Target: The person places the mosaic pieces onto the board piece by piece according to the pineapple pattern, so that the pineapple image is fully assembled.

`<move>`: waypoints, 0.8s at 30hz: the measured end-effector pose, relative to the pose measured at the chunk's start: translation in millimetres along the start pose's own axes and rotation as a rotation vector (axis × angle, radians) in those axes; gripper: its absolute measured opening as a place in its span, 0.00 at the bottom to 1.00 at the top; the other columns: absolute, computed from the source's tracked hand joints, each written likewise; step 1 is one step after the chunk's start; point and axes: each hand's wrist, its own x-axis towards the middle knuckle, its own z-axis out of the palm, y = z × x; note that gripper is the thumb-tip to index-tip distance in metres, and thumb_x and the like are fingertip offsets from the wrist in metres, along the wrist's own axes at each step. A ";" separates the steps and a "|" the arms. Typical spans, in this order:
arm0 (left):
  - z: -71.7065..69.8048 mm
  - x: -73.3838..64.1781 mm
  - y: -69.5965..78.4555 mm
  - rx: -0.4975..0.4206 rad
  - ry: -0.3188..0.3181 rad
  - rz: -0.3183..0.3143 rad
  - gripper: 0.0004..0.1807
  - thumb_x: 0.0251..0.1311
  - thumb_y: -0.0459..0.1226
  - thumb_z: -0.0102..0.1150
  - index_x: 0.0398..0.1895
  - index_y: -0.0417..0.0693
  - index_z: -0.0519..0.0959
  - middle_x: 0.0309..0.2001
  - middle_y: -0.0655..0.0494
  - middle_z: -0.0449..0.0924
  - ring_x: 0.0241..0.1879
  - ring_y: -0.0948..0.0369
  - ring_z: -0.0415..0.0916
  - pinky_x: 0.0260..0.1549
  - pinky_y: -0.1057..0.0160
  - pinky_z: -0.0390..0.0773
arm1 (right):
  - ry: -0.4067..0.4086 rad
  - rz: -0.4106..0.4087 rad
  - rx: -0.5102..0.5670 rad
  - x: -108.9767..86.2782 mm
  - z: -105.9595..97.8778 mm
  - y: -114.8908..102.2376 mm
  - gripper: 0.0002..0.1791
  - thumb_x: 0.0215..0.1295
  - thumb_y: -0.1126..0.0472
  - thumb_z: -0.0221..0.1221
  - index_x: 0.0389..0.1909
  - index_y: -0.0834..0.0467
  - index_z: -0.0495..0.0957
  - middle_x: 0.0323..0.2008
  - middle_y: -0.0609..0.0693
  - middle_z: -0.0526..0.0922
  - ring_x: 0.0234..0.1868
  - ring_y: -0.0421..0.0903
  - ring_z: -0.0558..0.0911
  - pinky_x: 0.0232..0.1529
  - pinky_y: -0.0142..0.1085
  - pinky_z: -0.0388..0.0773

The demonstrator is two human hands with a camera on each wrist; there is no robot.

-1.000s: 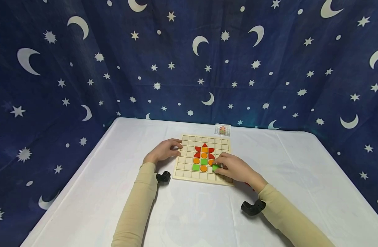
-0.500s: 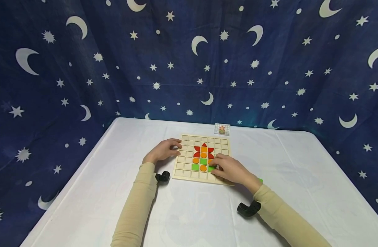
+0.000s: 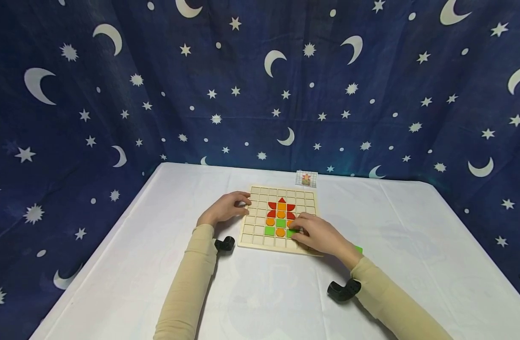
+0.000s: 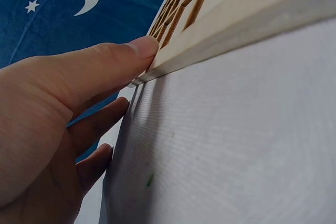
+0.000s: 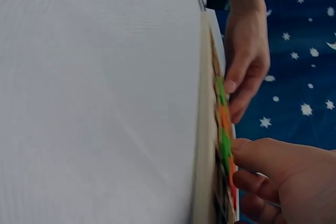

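Observation:
A wooden grid board (image 3: 258,240) lies on the white cloth, bearing a figure of red, orange and green tiles. At its left rim my left hand (image 3: 224,208) rests with the thumb (image 4: 142,48) on the edge and the other fingers loose beside it. My right hand (image 3: 321,233) reaches over the board's right side. Its thumb and forefinger pinch a green square tile (image 3: 290,233) low in the figure, right of an orange disc (image 3: 280,233); fingers partly cover this tile. In the right wrist view the thumb (image 5: 244,150) touches the green tile.
Behind the board lies a small pattern card (image 3: 306,178) showing a similar figure. Another green piece (image 3: 359,249) peeks out beside the right wrist. Black wrist cameras stick out from both sleeves. A dark blue curtain with moons and stars surrounds the table.
My right hand has brought the green square left and down onto the grid beside the orange disc. Over the last half second it stays there. The left hand has kept its place.

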 end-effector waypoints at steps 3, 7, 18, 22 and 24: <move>0.0 0.4 0.3 -0.002 -0.003 -0.003 0.18 0.58 0.37 0.68 0.52 0.44 0.82 0.68 0.51 0.69 0.70 0.52 0.60 0.70 0.54 0.59 | -0.004 0.024 0.024 -6.7 -8.5 5.6 0.14 0.64 0.55 0.64 0.48 0.55 0.83 0.40 0.44 0.79 0.35 0.38 0.74 0.39 0.36 0.77; 0.2 0.2 0.4 -0.004 -0.002 -0.004 0.18 0.58 0.37 0.68 0.52 0.44 0.82 0.67 0.51 0.69 0.70 0.52 0.60 0.70 0.53 0.59 | 0.003 0.047 0.054 -20.2 -27.1 17.9 0.14 0.65 0.56 0.63 0.48 0.58 0.83 0.41 0.47 0.80 0.34 0.40 0.74 0.36 0.36 0.77; 0.7 -0.9 1.4 -0.005 -0.004 -0.012 0.18 0.58 0.36 0.68 0.52 0.45 0.82 0.67 0.51 0.69 0.70 0.52 0.60 0.70 0.53 0.59 | -0.047 0.163 0.092 -65.3 -78.1 56.2 0.14 0.62 0.61 0.64 0.48 0.62 0.82 0.41 0.48 0.82 0.36 0.42 0.74 0.33 0.34 0.76; 0.9 -0.6 1.3 0.000 0.000 -0.008 0.18 0.58 0.37 0.67 0.52 0.45 0.82 0.67 0.51 0.69 0.70 0.51 0.60 0.69 0.52 0.60 | -0.111 0.202 0.121 -74.3 -82.4 63.4 0.15 0.61 0.62 0.65 0.48 0.61 0.82 0.41 0.47 0.82 0.37 0.43 0.75 0.35 0.34 0.77; 0.8 -0.4 1.4 0.001 0.002 -0.005 0.18 0.58 0.37 0.68 0.52 0.45 0.82 0.67 0.51 0.69 0.70 0.51 0.60 0.69 0.52 0.60 | -0.150 0.215 0.140 -77.6 -82.2 66.1 0.15 0.60 0.62 0.65 0.48 0.61 0.82 0.41 0.47 0.82 0.37 0.43 0.75 0.35 0.35 0.77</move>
